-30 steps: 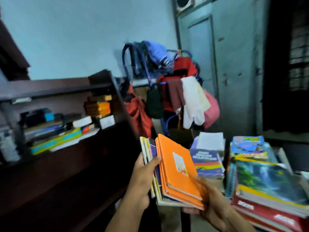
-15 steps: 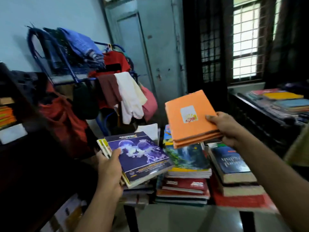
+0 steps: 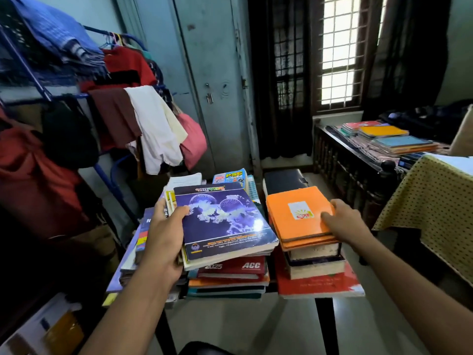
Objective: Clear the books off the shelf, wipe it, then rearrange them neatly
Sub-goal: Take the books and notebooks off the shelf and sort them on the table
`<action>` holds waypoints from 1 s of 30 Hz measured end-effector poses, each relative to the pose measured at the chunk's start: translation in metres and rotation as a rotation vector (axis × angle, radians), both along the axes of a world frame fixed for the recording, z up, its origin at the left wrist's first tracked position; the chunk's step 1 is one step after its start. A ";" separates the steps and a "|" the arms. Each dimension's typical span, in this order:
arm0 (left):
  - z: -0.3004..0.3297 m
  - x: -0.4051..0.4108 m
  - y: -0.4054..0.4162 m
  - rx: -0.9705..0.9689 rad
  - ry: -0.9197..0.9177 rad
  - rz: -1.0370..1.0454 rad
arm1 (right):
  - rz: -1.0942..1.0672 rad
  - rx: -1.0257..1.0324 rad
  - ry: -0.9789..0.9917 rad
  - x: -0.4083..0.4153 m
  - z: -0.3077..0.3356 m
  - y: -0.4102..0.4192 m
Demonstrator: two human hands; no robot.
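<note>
My left hand (image 3: 163, 242) grips a small stack of books topped by a dark blue book with jellyfish on its cover (image 3: 222, 221), thumb on the cover, held just above the middle pile (image 3: 230, 278) on a small table. My right hand (image 3: 345, 224) holds the right edge of several orange notebooks (image 3: 294, 213), which lie on top of two thick books (image 3: 314, 260) on a red book (image 3: 317, 285). The shelf is out of view.
A clothes rack (image 3: 107, 111) hung with garments stands at the left. A grey door (image 3: 212, 80) and a barred window (image 3: 337, 52) are behind. More books lie on a dark wooden bench (image 3: 358, 160) at right, beside a table with a yellow dotted cloth (image 3: 435, 208).
The view has turned from the shelf to the book table. My right hand has brought the orange notebooks down onto the right pile. My left hand has carried the blue-topped stack over the middle pile.
</note>
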State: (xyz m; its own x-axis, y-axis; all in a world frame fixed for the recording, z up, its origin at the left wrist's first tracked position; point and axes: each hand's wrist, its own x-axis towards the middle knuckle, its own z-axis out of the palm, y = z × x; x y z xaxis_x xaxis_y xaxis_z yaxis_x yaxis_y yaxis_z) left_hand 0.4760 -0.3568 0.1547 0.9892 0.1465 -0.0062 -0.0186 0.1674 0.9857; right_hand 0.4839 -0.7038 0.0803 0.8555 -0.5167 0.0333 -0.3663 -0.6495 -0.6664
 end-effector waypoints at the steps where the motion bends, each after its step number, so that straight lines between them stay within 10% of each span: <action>1: -0.001 0.000 -0.003 -0.002 0.006 -0.009 | -0.023 -0.120 0.022 0.000 -0.005 0.001; 5: -0.009 0.000 -0.007 -0.048 0.040 -0.058 | 0.058 -0.304 -0.213 -0.005 0.002 0.021; 10: -0.029 0.005 -0.018 -0.194 0.148 -0.075 | 0.578 0.751 -0.056 -0.033 0.036 0.116; 14: -0.029 0.017 -0.006 -0.179 0.235 -0.208 | 0.528 0.988 -0.106 -0.016 0.017 0.139; 21: 0.001 0.051 0.022 0.429 0.037 -0.203 | 0.459 0.897 -0.420 0.036 0.043 0.149; 26: -0.006 0.094 0.043 1.372 -0.159 -0.025 | 0.372 0.821 -0.413 0.152 0.052 0.152; 30: -0.030 0.103 0.054 1.739 -0.074 -0.121 | 0.285 0.798 -0.315 0.228 0.029 0.157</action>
State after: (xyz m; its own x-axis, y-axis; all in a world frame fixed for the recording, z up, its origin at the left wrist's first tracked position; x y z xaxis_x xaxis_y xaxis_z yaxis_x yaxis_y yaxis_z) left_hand 0.5787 -0.3029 0.1246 0.9850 -0.1357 0.1062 -0.1365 -0.9906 0.0003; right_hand 0.7118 -0.5464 0.1097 0.9666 -0.2560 0.0101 0.0132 0.0103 -0.9999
